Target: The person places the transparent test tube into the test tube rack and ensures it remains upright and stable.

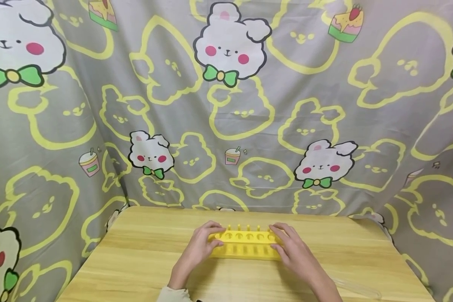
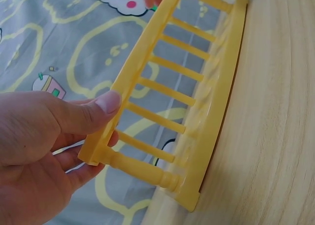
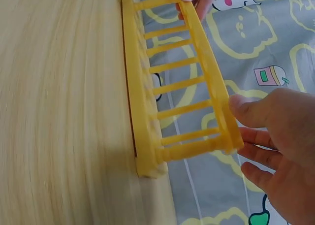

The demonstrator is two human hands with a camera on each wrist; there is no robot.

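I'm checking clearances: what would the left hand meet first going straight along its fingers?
The rack: the left hand grips its left end. Beyond, probably the right hand, though depth is unclear.

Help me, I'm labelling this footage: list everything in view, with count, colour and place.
rack: 1, yellow, at the table surface between the two hands
table: 1, light wood-coloured, beneath the rack
fabric: grey with yellow outlines and white animal faces, behind and beside the table; number of sheets unclear
long thin item: 1, clear, on the table near the right forearm; what it is cannot be told
sleeve: 1, pale, on the left arm at the bottom edge
left hand: 1, bare, gripping the rack's left end
right hand: 1, bare, gripping the rack's right end
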